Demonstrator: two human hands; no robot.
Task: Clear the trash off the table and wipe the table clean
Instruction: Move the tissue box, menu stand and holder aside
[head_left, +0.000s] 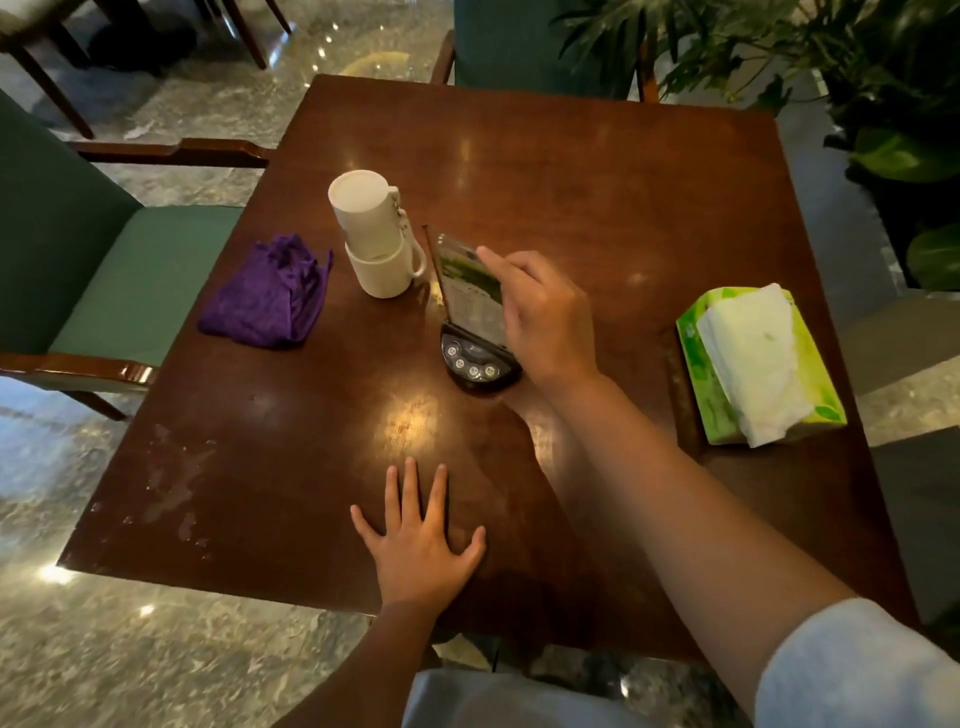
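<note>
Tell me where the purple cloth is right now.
In the head view, the purple cloth lies crumpled on the table's left side, just left of the stacked white cups, untouched by either hand.

The desk (597, 171) is dark polished wood, glossy, smeared at one corner. The purple cloth (267, 296) looks soft and matt. Crumpled paper tissues (748, 353) top a glossy pack.

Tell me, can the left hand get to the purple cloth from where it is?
Probably yes. The left hand lies flat near the table's front edge, and only bare tabletop shows between it and the purple cloth.
</note>
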